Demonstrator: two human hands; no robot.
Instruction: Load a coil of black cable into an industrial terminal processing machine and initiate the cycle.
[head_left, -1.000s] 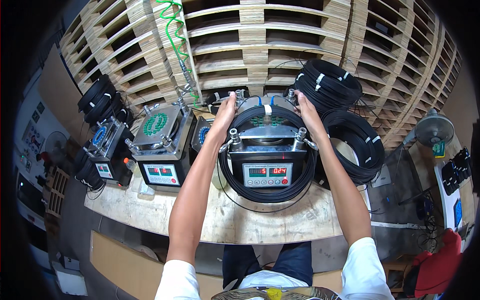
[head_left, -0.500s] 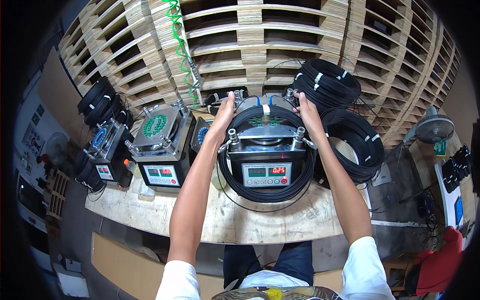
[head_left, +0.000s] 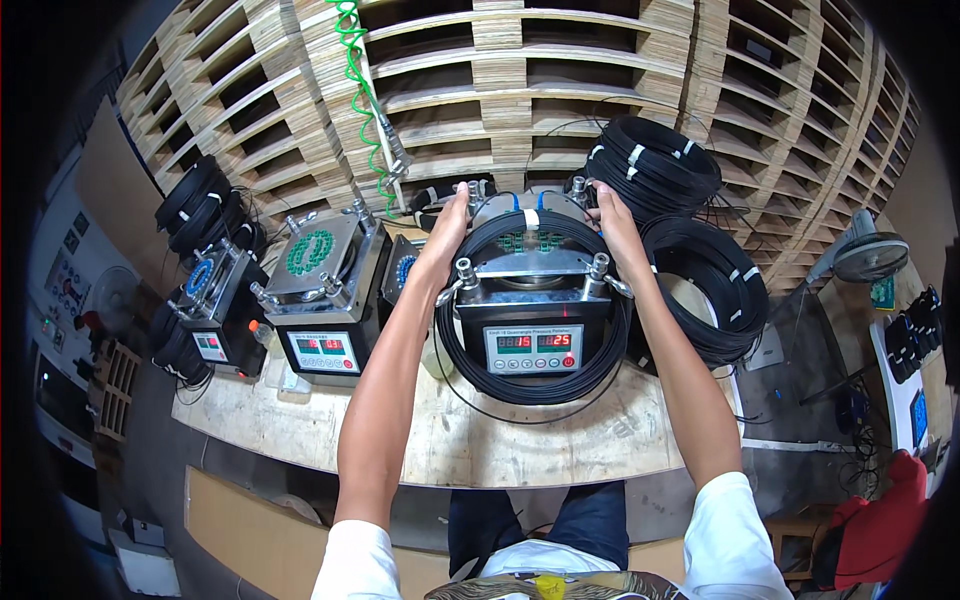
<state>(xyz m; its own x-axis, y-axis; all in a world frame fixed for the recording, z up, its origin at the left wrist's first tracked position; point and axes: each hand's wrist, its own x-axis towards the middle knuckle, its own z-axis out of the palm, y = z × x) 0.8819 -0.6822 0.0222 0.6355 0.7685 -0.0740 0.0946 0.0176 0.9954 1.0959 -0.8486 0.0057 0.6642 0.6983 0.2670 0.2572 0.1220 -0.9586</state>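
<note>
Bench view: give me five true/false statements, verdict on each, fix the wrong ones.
1. The left hand is at the far left post of the machine in front of the person. True.
2. The right hand holds a bottle with an orange cap. False: the right hand is at the machine's far right post; the bottle stands among the machines on the left.
3. A black cable coil hangs down the front of that machine. True.
4. The spiral hose is red. False: the hose is green.
5. Wooden pallets are stacked behind the bench. True.
</note>
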